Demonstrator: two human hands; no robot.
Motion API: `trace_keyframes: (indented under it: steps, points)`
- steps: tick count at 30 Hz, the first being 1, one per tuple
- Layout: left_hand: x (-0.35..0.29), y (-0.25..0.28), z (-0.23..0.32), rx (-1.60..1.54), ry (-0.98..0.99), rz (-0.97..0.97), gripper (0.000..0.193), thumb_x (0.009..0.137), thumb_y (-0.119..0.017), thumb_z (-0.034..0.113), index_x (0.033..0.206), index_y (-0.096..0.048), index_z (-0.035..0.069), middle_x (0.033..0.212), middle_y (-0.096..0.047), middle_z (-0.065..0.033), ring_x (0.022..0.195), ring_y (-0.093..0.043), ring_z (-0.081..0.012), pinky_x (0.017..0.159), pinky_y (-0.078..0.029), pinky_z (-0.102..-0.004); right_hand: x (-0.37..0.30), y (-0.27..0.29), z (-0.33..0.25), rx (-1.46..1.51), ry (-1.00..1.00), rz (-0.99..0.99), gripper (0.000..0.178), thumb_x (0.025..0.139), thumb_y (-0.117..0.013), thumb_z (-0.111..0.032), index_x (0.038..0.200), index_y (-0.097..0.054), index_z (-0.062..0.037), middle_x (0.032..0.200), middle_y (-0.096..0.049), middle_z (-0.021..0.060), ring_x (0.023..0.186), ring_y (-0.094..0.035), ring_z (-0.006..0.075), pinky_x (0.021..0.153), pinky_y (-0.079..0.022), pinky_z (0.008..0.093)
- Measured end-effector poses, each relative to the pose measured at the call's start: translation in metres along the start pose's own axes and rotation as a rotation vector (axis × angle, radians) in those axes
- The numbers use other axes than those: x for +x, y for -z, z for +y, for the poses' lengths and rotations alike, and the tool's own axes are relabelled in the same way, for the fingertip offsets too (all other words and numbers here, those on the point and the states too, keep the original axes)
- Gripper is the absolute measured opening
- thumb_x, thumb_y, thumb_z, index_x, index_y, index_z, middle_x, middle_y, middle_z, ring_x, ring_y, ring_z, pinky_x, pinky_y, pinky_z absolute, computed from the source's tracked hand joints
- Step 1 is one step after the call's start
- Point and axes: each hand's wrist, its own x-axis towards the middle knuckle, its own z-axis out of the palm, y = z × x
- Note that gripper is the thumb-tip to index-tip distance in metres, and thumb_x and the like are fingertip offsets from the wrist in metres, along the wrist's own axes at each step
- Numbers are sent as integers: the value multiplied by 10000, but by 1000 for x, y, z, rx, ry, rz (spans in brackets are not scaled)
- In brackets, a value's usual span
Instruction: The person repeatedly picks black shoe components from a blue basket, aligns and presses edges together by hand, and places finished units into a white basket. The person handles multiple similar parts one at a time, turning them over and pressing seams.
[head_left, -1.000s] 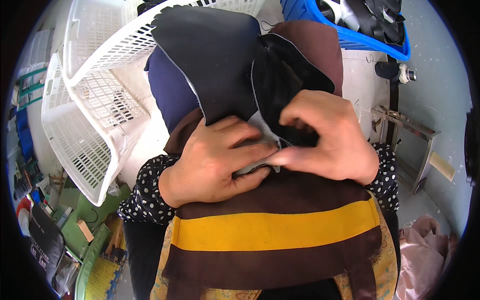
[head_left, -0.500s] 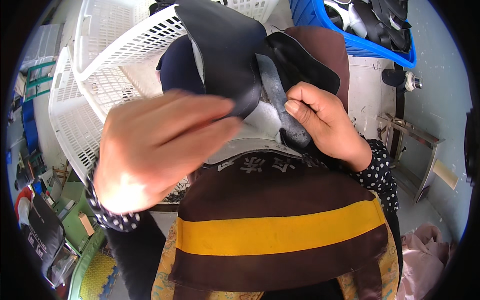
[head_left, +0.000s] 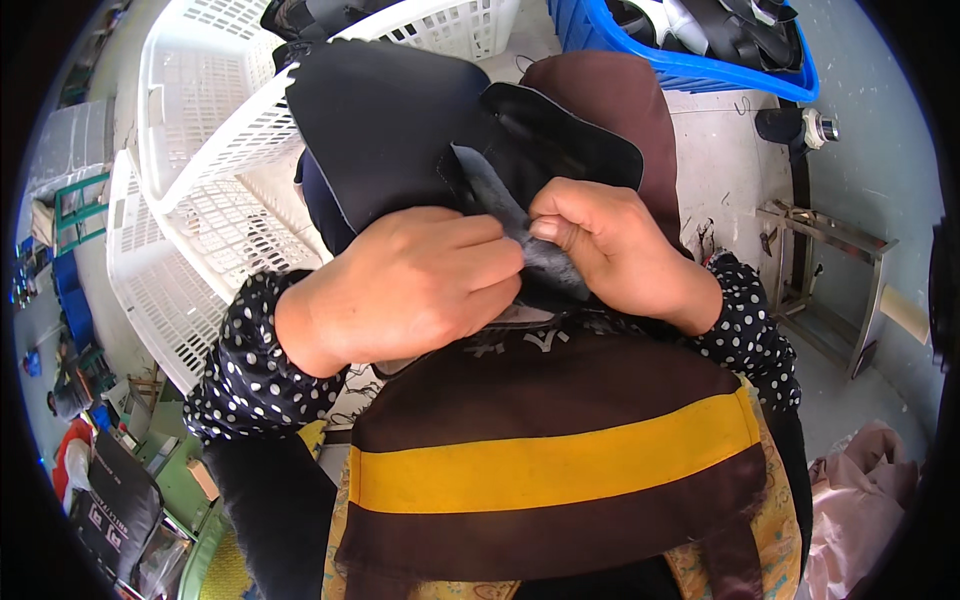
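Apron (head_left: 550, 470), brown w/ yellow band, nearest, across lap. Just beyond it, both hands at black leather-like pc (head_left: 390, 125) w/ grey fuzzy strip (head_left: 487, 185); pc lies over lap, its wide flap stretching away from wearer. L hand (head_left: 410, 285): fingers bent & close tog., tips by strip's L edge, thumb hidden; can't tell if pinching. R hand (head_left: 620, 250): thumb + index pinch strip, R side. Maroon fabric (head_left: 610, 110) under pc, far R. Pink cloth (head_left: 860, 510) lower R; metal frame (head_left: 830, 285) beyond it, near wall. White mesh crates (head_left: 190, 110) far L; blue crate (head_left: 690, 72) far R, holding blk/white pcs (head_left: 765, 35).
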Motion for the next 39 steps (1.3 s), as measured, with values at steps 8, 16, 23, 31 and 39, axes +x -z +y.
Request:
trace_keyframes:
  steps: [8,16,23,31,39]
  points:
    - [-11,1,1,135,-102,0,180,711,-765,127,882,-744,74,1082,-692,-41,1022,-658,-240,671,-535,-349,7,11,12,-27,77,-79,54,948,-690,-58,949,-644,-30,864,-657,186,818,-660,401,719,-531,441]
    - [15,27,9,216,-121,-252,91,811,-617,156,872,-679,131,906,-589,27,907,-580,-162,727,-498,-271,8,5,-5,-46,79,-36,60,963,-676,-83,967,-670,-23,899,-702,201,858,-692,408,721,-530,461]
    - [-12,16,12,308,-22,-208,66,732,-649,155,750,-627,95,780,-542,-29,831,-578,-199,710,-525,-299,12,21,5,-322,223,134,81,827,-665,8,877,-673,-54,856,-680,171,830,-682,389,718,-549,457]
    - [-25,6,14,-174,350,117,530,670,-809,-118,1181,-725,-5,1242,-666,-178,996,-688,-296,813,-605,-347,5,33,-35,-332,322,432,131,983,-690,-71,1048,-728,36,945,-723,123,847,-697,267,784,-555,356]
    - [-41,9,11,-314,614,332,558,644,-871,-84,1178,-747,20,1323,-642,-141,1208,-653,-292,1010,-541,-401,1,-19,-12,-224,218,15,396,738,-910,-165,1032,-709,8,1032,-717,157,926,-723,340,796,-592,402]
